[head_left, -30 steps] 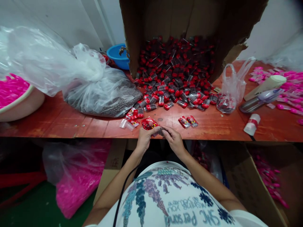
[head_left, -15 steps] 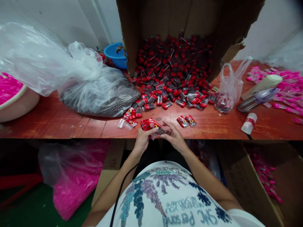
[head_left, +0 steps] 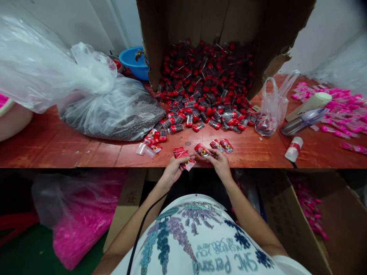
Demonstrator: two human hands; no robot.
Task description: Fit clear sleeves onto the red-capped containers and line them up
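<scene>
My left hand point(head_left: 172, 170) is closed on several flat red printed wrappers point(head_left: 180, 153), fanned out over the table's front edge. My right hand point(head_left: 221, 166) pinches a small red-wrapped container point(head_left: 202, 150) by its right end, just apart from the wrappers. Beyond that hand, two similar wrapped containers point(head_left: 216, 145) lie side by side on the table. Left of my left hand are two clear plastic cups point(head_left: 149, 151), loose red wrappers point(head_left: 155, 147) and red-capped pieces point(head_left: 163, 134).
A big cardboard box point(head_left: 229, 19) lies open, spilling red-capped containers point(head_left: 206, 91) forward. A clear sack of dark beads point(head_left: 114, 114) sits left. At right are a small plastic bag point(head_left: 271, 107), a bottle point(head_left: 298, 124), a white roll point(head_left: 294, 149) and pink pieces point(head_left: 338, 107).
My hands have drawn apart. The wrapped container now shows in my right hand, moved right of the wrappers in my left. The whole view has shifted slightly.
</scene>
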